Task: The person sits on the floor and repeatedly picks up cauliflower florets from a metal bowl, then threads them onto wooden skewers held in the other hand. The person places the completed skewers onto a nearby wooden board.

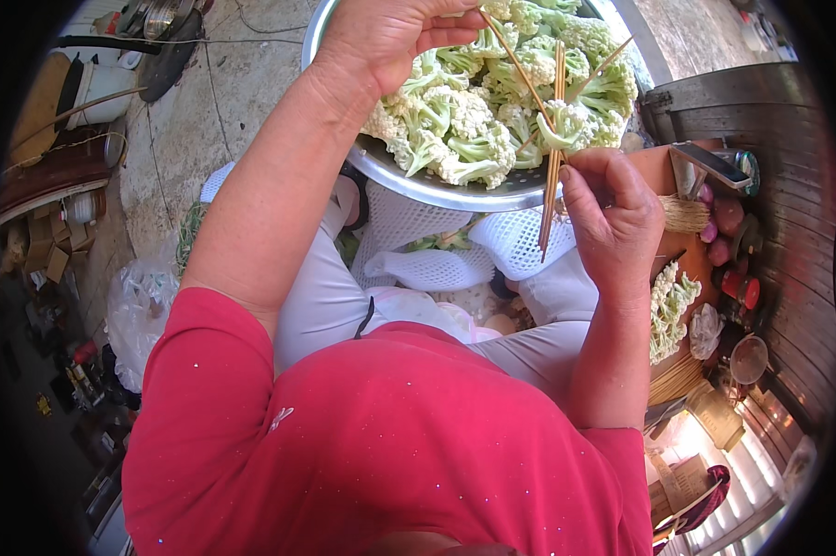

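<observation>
A large metal bowl [460,201] with a perforated inner wall holds many cauliflower florets [473,153]. At its upper part my left hand [397,42] pinches the end of a thin wooden skewer [515,62], which slants down to a floret [567,125]. My right hand [612,208] is at the near right rim, thumb and forefinger pinched by that floret's base and several upright skewers [551,201]. Another skewer [602,68] slants across the florets behind. My fingers hide exactly which skewers the right hand grips, and whether the slanting one pierces the floret.
White foam netting [432,267] lies below the bowl, between my legs. To the right, a board holds skewered cauliflower [668,313], loose skewers [679,379], a tied bundle [685,214] and a phone [711,165], beside red onions [720,250]. A clear plastic bag [136,313] lies left.
</observation>
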The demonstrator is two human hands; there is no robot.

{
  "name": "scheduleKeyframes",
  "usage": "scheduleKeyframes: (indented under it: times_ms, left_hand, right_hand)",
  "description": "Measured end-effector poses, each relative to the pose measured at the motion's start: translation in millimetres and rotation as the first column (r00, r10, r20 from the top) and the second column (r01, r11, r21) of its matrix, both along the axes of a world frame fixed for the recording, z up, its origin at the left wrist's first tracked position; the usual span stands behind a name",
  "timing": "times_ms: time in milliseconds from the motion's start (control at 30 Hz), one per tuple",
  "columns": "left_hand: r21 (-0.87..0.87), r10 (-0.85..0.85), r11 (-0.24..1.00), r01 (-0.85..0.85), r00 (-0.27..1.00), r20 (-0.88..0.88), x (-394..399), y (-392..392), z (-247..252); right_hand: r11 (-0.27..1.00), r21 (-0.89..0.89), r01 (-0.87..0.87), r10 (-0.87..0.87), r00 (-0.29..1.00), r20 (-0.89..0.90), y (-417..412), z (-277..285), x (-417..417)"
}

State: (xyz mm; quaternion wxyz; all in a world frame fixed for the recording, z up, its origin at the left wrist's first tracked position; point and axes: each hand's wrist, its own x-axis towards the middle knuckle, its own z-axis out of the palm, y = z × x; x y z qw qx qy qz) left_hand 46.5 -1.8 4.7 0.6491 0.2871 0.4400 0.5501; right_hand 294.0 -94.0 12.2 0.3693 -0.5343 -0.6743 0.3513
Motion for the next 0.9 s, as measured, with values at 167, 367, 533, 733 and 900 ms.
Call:
scheduleKeyframes:
  times_ms: [167, 367, 533, 733, 900]
  left_hand:
    - [-0.015, -0.015, 1.000, 0.014, 0.998, -0.064, -0.4, -1.4, 4.2]
    - [-0.055, -0.087, 0.995, 0.082, 0.993, -0.078, -4.6, -0.3, 4.4]
    - [-0.080, -0.124, 0.990, 0.119, 0.990, -0.066, -7.7, 0.2, 2.7]
    - [-0.138, -0.177, 0.977, 0.164, 0.981, -0.080, -7.6, -1.3, 4.8]
    - [-0.096, -0.200, 0.978, 0.187, 0.966, -0.164, -14.6, 0.0, -4.7]
  right_hand:
    - [1.000, -0.024, -0.004, 0.004, 1.000, -0.001, -0.2, -0.9, 0.3]
    - [0.999, 0.031, -0.013, 0.010, 0.997, 0.080, 0.2, 1.4, -0.3]
    - [0.998, 0.060, -0.003, -0.002, 0.997, 0.081, -0.5, -1.5, -0.7]
    - [0.995, 0.101, -0.005, -0.006, 0.994, 0.107, -0.8, -4.8, -1.8]
    - [0.995, 0.098, -0.010, -0.003, 0.991, 0.132, -1.6, -4.5, -2.0]
